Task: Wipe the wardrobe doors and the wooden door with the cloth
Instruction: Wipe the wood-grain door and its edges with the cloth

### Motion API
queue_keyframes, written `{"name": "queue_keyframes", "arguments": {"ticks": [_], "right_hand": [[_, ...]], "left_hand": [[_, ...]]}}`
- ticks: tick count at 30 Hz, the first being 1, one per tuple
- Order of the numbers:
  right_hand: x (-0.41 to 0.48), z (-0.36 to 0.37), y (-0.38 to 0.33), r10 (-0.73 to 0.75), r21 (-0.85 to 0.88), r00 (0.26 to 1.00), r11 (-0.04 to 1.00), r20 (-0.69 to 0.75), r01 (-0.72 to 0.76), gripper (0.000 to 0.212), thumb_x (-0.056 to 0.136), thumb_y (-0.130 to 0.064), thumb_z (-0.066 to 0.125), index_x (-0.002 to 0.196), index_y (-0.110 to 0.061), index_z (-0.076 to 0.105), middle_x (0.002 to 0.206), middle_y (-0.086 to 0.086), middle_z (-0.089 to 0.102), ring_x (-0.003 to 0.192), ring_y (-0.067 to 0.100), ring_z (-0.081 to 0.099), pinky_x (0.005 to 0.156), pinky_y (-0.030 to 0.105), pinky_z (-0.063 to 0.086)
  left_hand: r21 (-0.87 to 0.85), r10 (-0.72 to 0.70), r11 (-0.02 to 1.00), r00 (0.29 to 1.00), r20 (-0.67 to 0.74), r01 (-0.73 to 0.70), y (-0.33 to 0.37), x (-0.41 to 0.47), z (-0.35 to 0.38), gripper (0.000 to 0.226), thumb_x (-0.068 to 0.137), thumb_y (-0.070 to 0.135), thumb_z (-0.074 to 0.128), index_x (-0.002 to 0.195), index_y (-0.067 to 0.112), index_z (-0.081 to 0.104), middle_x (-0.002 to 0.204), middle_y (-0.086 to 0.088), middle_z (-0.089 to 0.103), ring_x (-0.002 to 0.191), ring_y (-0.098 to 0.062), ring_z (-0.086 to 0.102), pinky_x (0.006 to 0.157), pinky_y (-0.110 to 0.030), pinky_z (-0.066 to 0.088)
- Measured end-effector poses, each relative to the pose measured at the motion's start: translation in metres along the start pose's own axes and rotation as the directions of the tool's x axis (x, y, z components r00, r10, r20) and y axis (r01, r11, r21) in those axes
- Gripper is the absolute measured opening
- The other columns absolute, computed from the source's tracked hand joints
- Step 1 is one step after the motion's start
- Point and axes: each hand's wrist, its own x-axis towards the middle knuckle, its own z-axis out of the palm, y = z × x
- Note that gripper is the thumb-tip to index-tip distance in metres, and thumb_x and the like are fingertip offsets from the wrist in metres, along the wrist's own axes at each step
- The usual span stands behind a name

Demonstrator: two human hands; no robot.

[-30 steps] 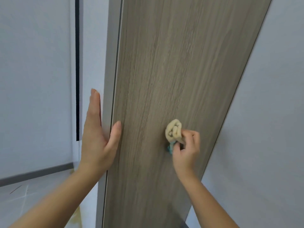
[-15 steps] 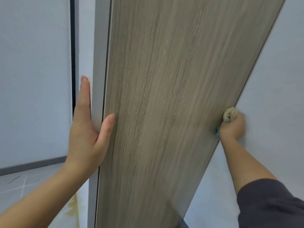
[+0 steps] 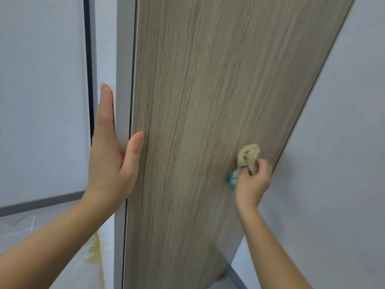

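Bracing seems the job of the left hand [image 3: 110, 163], flat with straight fingers along the edge of the wooden door [image 3: 198, 101], so the panel holds firm while the right hand [image 3: 252, 182], curled round the bunched cloth [image 3: 248, 155], presses it near the opposite edge.

The wooden door [image 3: 208, 101] is a tall flat panel with a grey-brown, vertically streaked grain and a pale grey edge strip down its left side; it fills the middle of the view and leans to the right in the wide-angle picture. The cloth [image 3: 248, 155] is a small cream-coloured wad with a teal part at its lower end. It is bunched up in the right hand [image 3: 253, 182] and lies against the door's face, just beside the panel's right edge.
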Motion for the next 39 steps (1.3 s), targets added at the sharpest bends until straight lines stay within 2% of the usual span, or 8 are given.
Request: {"name": "queue_keyframes", "arguments": {"ticks": [3,6,8,15,21,27,34,39], "right_hand": [[-0.073,0.002,-0.041,-0.127,0.163,0.99,0.98,0.062,0.116,0.022,0.066,0.013,0.053,0.08,-0.002,0.059,0.086,0.006,0.047,0.077,-0.006,0.046,0.068,0.006,0.036],[-0.136,0.007,-0.07,-0.276,0.282,0.942,0.935,0.192,0.216,0.024,0.071,0.012,0.065,0.088,-0.005,0.067,0.089,0.002,0.047,0.081,0.011,0.053,0.068,0.024,0.047],[-0.172,0.007,-0.082,-0.416,0.303,0.875,0.891,0.249,0.338,0.032,0.073,0.009,0.072,0.095,-0.013,0.067,0.09,0.0,0.046,0.078,0.022,0.055,0.064,0.034,0.049],[-0.194,0.004,-0.074,-0.633,0.277,0.724,0.773,0.272,0.571,0.029,0.086,-0.008,0.072,0.109,-0.024,0.065,0.093,-0.003,0.051,0.074,0.022,0.056,0.057,0.028,0.046],[-0.121,-0.003,-0.032,-0.434,0.198,0.872,0.897,0.226,0.395,0.03,0.075,0.002,0.062,0.097,-0.018,0.059,0.096,0.004,0.053,0.088,0.013,0.055,0.077,0.023,0.049],[-0.025,-0.008,0.012,-0.195,0.017,0.977,0.981,0.085,0.194,0.018,0.064,0.01,0.051,0.079,0.0,0.056,0.086,0.012,0.049,0.077,0.006,0.039,0.068,0.01,0.032],[0.076,-0.01,0.077,0.117,-0.292,0.993,0.949,-0.021,-0.118,0.013,0.078,0.0,0.054,0.084,-0.011,0.05,0.086,0.011,0.052,0.08,0.033,0.054,0.065,0.029,0.029],[0.117,-0.012,0.108,0.32,-0.415,0.946,0.856,-0.046,-0.309,0.022,0.082,-0.003,0.059,0.102,-0.011,0.056,0.1,0.01,0.06,0.088,0.026,0.056,0.071,0.032,0.039]], "left_hand": [[-0.007,0.015,1.0,1.0,0.009,-0.015,0.0,0.0,0.0,0.068,0.1,0.023,0.043,0.155,0.009,0.004,0.163,-0.004,0.011,0.15,-0.017,0.013,0.12,-0.051,0.02],[0.025,0.037,0.999,0.999,0.008,-0.037,-0.001,0.0,0.0,0.066,0.101,0.021,0.041,0.154,0.005,0.004,0.163,-0.008,0.009,0.151,-0.014,0.01,0.122,-0.044,0.015],[0.027,0.043,0.999,0.999,0.013,-0.043,-0.003,0.0,-0.001,0.065,0.101,0.018,0.041,0.154,0.002,0.005,0.163,-0.009,0.009,0.151,-0.015,0.009,0.122,-0.044,0.014],[0.005,0.042,0.999,0.998,0.04,-0.042,-0.006,-0.012,-0.005,0.064,0.1,0.007,0.042,0.153,-0.002,0.007,0.163,-0.012,0.009,0.151,-0.015,0.009,0.123,-0.036,0.012],[0.012,0.005,1.0,1.0,-0.001,-0.005,-0.012,-0.024,0.003,0.069,0.098,0.008,0.044,0.154,0.007,0.004,0.163,-0.005,0.006,0.151,-0.012,0.007,0.123,-0.037,0.01],[0.02,-0.014,1.0,1.0,0.006,0.014,-0.012,-0.022,0.003,0.075,0.097,0.016,0.052,0.154,0.004,0.005,0.163,-0.008,0.009,0.15,-0.015,0.011,0.122,-0.045,0.015],[0.02,-0.006,1.0,1.0,-0.002,0.006,-0.013,-0.022,0.005,0.077,0.095,0.014,0.054,0.153,0.003,0.006,0.163,-0.01,0.011,0.15,-0.019,0.015,0.12,-0.049,0.021],[0.049,-0.014,0.999,1.0,-0.012,0.015,-0.014,-0.023,0.005,0.078,0.094,0.015,0.054,0.154,0.005,0.006,0.163,-0.008,0.012,0.15,-0.018,0.016,0.119,-0.048,0.022]]}}
